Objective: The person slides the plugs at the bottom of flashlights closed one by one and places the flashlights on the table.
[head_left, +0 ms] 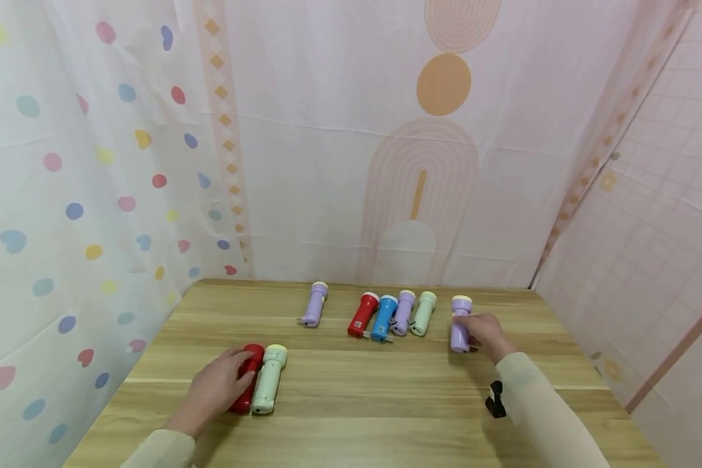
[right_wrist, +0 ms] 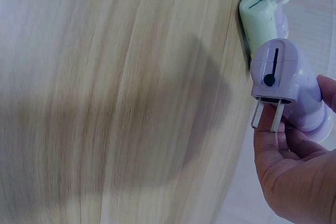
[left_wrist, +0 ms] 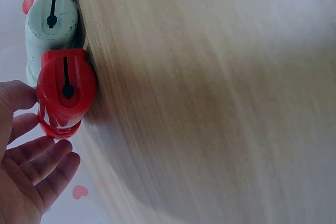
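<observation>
At the front left of the table my left hand (head_left: 213, 387) grips a red flashlight (left_wrist: 67, 82), thumb on one side and fingers on the other. A pale green flashlight (head_left: 269, 382) lies right alongside it. Farther back on the right, my right hand (head_left: 487, 333) holds a purple flashlight (head_left: 459, 337) between thumb and fingers. The right wrist view shows two metal plug prongs (right_wrist: 276, 116) folded out from this purple one, below the black slider on its end.
A row at the back holds red (head_left: 363, 315), blue (head_left: 384, 318), purple (head_left: 404, 313) and green (head_left: 424, 314) flashlights, some with prongs out. Left of it lies another purple flashlight (head_left: 315, 305). Printed curtains (head_left: 304, 182) hang behind the wooden table (head_left: 374, 403).
</observation>
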`<state>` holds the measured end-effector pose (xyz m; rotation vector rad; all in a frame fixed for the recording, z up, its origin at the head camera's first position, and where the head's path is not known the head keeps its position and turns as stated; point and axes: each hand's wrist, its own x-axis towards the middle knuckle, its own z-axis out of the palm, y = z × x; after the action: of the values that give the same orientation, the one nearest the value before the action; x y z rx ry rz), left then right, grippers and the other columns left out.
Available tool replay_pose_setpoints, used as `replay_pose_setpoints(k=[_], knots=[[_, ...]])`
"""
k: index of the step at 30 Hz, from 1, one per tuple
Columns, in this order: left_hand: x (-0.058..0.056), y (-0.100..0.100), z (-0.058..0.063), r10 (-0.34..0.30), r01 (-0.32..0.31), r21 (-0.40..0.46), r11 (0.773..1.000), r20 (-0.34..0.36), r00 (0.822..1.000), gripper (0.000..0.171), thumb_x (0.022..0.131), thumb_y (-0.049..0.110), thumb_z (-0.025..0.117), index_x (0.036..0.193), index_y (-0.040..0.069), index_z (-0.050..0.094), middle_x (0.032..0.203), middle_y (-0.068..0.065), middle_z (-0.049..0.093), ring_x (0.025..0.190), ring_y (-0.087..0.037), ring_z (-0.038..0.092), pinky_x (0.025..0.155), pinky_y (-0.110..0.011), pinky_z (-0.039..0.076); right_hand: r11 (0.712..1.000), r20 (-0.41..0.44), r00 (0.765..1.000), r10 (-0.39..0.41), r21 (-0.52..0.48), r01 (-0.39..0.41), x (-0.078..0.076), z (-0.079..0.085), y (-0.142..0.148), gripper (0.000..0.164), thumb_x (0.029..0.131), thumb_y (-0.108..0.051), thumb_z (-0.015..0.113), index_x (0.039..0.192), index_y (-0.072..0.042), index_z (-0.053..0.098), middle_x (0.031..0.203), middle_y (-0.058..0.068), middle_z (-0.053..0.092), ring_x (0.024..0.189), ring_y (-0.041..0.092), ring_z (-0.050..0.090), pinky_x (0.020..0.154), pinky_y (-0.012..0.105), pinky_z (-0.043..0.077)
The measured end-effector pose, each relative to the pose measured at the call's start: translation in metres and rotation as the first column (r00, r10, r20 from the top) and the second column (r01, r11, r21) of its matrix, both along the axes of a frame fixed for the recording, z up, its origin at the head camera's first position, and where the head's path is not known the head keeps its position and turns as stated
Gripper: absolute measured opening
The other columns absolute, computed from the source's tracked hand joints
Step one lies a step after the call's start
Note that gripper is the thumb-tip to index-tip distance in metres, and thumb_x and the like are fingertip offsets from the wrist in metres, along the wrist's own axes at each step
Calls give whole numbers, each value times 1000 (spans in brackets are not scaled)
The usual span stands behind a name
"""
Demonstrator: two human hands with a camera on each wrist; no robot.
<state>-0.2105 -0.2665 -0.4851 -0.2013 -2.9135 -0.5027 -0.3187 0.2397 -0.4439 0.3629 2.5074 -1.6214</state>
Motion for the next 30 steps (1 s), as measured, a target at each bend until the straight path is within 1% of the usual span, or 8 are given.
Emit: replay_pose_setpoints(k=[2, 6, 9, 16, 23, 30], knots=[[0, 0, -1, 2, -2, 0, 1000, 1, 1000, 39, 89, 17, 71, 121, -3, 66, 124, -29, 58, 106, -46, 61, 85, -60, 50, 1000, 2, 1000, -4, 7, 4, 1, 0, -3, 51, 94, -24, 64, 122, 17, 55, 104, 21, 65, 86, 22, 61, 74, 32, 52], [0, 0, -3, 2, -2, 2, 1000, 2, 1000, 38, 89, 17, 70, 121, -3, 66, 123, -29, 59, 106, -45, 61, 85, -60, 50, 1000, 13, 1000, -5, -6, 5, 4, 0, -12, 49, 94, -24, 64, 120, 16, 56, 101, 20, 65, 84, 22, 62, 71, 32, 53], [2, 0, -1, 8, -8, -3, 1000, -6, 1000, 38, 89, 17, 70, 120, -3, 66, 122, -29, 59, 105, -45, 62, 85, -60, 50, 1000, 27, 1000, -3, -24, 3, 5, 0, -21, 49, 94, -24, 65, 120, 16, 55, 103, 20, 65, 86, 23, 62, 72, 32, 53], [3, -2, 3, 19, -19, -10, 1000, -10, 1000, 36, 89, 17, 69, 119, -4, 66, 122, -31, 59, 106, -47, 61, 84, -61, 50, 999, 12, 1000, 2, -45, -1, 5, -5, -38, 40, 92, -22, 66, 110, 13, 59, 91, 14, 65, 78, 20, 61, 67, 29, 52], [2, -2, 1, 34, -34, -17, 999, 9, 999, 37, 89, 18, 69, 120, -2, 66, 122, -30, 58, 106, -47, 60, 83, -62, 50, 999, 32, 999, -6, -37, 8, 7, -8, -46, 41, 91, -24, 66, 110, 11, 59, 93, 13, 64, 80, 20, 60, 68, 29, 52], [-3, 1, -1, 23, -23, -11, 1000, 9, 1000, 37, 90, 18, 69, 120, -2, 66, 122, -30, 59, 106, -46, 60, 84, -62, 49, 996, 17, 999, -28, -80, 30, 9, -7, -53, 45, 90, -23, 69, 113, 13, 59, 95, 15, 64, 79, 20, 61, 67, 29, 52]])
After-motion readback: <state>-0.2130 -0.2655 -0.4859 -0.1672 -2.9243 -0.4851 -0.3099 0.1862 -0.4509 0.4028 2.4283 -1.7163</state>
